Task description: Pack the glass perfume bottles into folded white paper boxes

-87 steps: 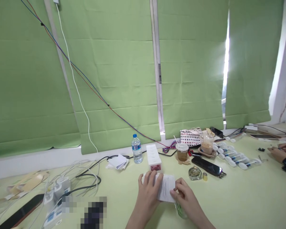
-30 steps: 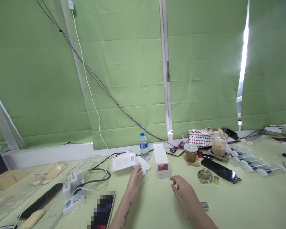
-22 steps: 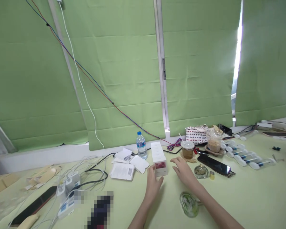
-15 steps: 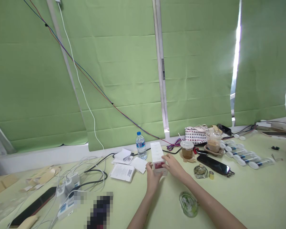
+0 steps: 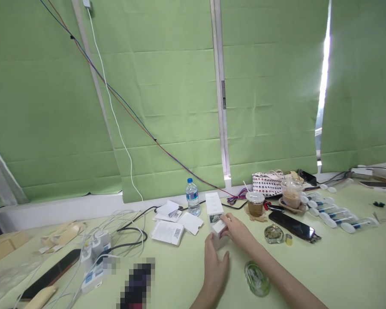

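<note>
A tall white box (image 5: pixel 214 203) stands on the pale green table, near the wall, with a dark picture low on its side. In front of it my right hand (image 5: pixel 237 231) pinches a small white box (image 5: pixel 218 226) between thumb and fingers. My left hand (image 5: pixel 216 264) is just nearer to me, its thumb and fingers apart with nothing between them; its fingertips are close to the small box's lower end. A water bottle (image 5: pixel 193 197) with a blue cap stands left of the tall box, beside white papers (image 5: pixel 167 232).
Right of my hands are a lidded cup (image 5: pixel 255 203), a round glass jar (image 5: pixel 274 234), a black phone-like device (image 5: pixel 292 226) and several syringe-like tubes. A green glass dish (image 5: pixel 256 279) lies by my right forearm. Tangled cables and a power strip (image 5: pixel 93 274) lie left.
My left hand has let go of the box and moved back toward me, opening. My right hand has a small white box in its fingers, drawn slightly nearer. The view has shifted a little.
</note>
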The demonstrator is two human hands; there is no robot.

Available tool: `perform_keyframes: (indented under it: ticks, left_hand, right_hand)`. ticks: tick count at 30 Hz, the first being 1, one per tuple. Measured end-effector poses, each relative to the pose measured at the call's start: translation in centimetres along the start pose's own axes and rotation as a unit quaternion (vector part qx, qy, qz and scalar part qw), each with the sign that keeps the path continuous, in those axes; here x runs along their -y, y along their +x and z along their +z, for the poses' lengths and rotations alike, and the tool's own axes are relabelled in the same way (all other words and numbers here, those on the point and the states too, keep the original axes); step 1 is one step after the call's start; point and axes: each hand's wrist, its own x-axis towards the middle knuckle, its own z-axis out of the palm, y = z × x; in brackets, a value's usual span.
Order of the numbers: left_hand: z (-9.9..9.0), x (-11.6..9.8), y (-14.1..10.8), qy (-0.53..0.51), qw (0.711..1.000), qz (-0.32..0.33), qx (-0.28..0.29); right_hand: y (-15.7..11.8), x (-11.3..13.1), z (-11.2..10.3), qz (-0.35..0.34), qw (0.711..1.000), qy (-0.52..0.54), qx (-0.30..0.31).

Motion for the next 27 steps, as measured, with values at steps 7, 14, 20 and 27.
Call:
perform_keyframes:
  ticks: [7, 14, 20, 27]
  left_hand:
    - [-4.1, -2.2, 2.5, 0.001, 0.958, 0.049, 0.284]
    - [-6.3, -2.5, 4.1, 0.059, 0.925, 0.038, 0.373]
    - [-6.4, -2.3, 3.7, 0.182, 0.958, 0.105, 0.197]
    - [-4.7, -2.5, 2.5, 0.330, 0.918, 0.203, 0.086]
  right_hand:
    - [-2.7, -0.2, -2.7, -0.089, 0.993, 0.046, 0.064]
    - [-4.8, -0.1, -1.6, -0.126, 0.990, 0.052, 0.024]
    - [-5.2, 0.4, -2.2, -0.158, 0.984, 0.088, -0.004]
    - [-5.0, 1.3, 1.1, 0.072, 0.971, 0.227, -0.025]
